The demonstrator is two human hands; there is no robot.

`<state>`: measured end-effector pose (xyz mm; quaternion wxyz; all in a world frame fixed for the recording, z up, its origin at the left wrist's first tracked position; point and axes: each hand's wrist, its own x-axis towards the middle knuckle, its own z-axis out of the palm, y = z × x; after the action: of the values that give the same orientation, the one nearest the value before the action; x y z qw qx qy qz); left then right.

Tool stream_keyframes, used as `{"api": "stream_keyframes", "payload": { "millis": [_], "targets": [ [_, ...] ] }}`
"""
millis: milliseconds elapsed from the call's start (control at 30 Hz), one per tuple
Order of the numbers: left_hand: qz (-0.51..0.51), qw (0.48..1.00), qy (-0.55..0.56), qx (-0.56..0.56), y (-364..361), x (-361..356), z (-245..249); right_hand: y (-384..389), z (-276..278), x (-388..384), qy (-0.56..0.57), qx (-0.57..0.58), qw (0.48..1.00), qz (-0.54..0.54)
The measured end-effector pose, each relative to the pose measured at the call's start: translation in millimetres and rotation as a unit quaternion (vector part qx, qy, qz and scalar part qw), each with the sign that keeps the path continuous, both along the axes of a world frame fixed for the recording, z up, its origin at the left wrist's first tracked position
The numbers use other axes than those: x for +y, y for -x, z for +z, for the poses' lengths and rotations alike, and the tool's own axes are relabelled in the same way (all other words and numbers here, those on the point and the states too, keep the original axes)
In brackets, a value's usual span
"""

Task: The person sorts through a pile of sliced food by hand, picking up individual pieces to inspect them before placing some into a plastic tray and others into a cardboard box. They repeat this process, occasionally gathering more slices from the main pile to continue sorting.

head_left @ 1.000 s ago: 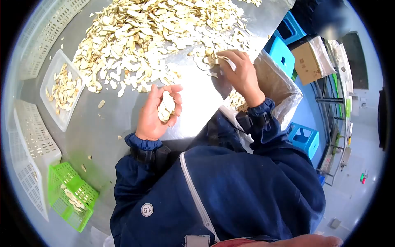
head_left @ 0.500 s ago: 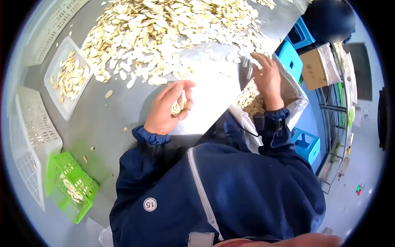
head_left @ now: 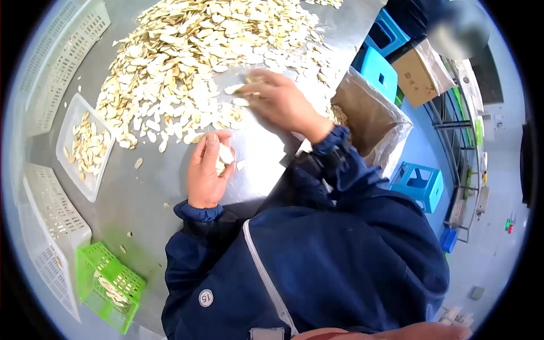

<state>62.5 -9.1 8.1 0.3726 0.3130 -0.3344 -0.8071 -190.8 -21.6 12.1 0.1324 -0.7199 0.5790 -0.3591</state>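
A large heap of pale dried slices (head_left: 187,51) lies on the metal table (head_left: 153,187), spreading toward me in a thin layer. My left hand (head_left: 208,173) is curled closed around a few pale slices (head_left: 225,157), close to the table at the heap's near edge. My right hand (head_left: 286,105) reaches left over the near right side of the heap. Its fingers are smeared by motion, with loose slices (head_left: 233,89) at the fingertips. To the right, a lined box (head_left: 374,119) with slices inside stands at the table's edge, partly covered by my right forearm.
A translucent tray (head_left: 102,170) with slices sits at the left, between white perforated baskets (head_left: 85,39). Nearer is a green basket (head_left: 110,266) holding slices. Blue stools (head_left: 419,184), a cardboard carton (head_left: 416,76) and a metal rack (head_left: 459,124) stand at the right. Another person is at the top right.
My right hand has swung left from above the lined box to the slices on the table. My left hand stays curled around slices. The whole view has shifted somewhat.
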Motion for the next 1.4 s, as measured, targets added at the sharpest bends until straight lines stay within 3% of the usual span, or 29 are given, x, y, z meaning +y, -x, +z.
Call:
{"api": "stream_keyframes", "payload": {
  "millis": [67,133,200,267,367,467,567,667,700,733,800,833,967,1033,1167,1267,1400],
  "targets": [
    [0.033,0.999,0.012,-0.029,1,0,-1,22,3,22,0.065,0.087,0.988,-0.109],
    [0.067,0.996,0.017,-0.052,4,1,3,18,23,44,0.002,0.084,0.988,-0.133],
    [0.078,0.994,0.036,-0.064,3,1,-4,-2,25,54,-0.113,-0.011,0.988,-0.105],
    [0.087,0.991,0.059,-0.079,5,1,-4,-25,19,54,-0.078,-0.040,0.996,-0.012],
    [0.089,0.983,0.109,-0.120,8,4,1,-63,16,49,-0.169,-0.215,0.961,0.035],
    [0.076,0.965,0.189,-0.166,7,4,1,-81,20,47,-0.233,-0.324,0.917,0.021],
    [0.084,0.942,0.262,-0.195,6,3,-7,-72,10,49,-0.299,-0.360,0.884,0.016],
    [0.088,0.954,0.218,-0.184,1,2,-8,-56,8,50,-0.266,-0.352,0.897,-0.021],
    [0.098,0.960,0.199,-0.168,0,2,-7,-50,9,47,-0.194,-0.261,0.943,-0.068],
    [0.107,0.966,0.180,-0.153,0,1,-6,-39,22,41,-0.146,-0.064,0.982,-0.102],
    [0.112,0.977,0.141,-0.117,0,-1,-4,-16,15,25,0.030,0.136,0.983,-0.124],
    [0.108,0.982,0.121,-0.097,-1,-1,-5,-9,12,18,0.036,0.149,0.980,-0.126],
    [0.092,0.994,0.032,-0.050,-4,-1,3,9,17,9,-0.034,0.139,0.985,-0.096],
    [0.089,0.996,0.007,-0.028,-5,-2,6,13,14,10,-0.064,0.076,0.989,-0.108],
    [0.011,0.985,0.041,-0.168,-14,6,18,31,23,12,-0.165,-0.081,0.974,-0.136],
    [-0.018,0.986,-0.107,-0.125,-20,20,29,48,21,17,-0.128,-0.057,0.976,-0.165],
    [-0.032,0.979,-0.152,-0.130,-3,22,30,57,20,20,-0.063,-0.021,0.982,-0.177]
  ]
}}
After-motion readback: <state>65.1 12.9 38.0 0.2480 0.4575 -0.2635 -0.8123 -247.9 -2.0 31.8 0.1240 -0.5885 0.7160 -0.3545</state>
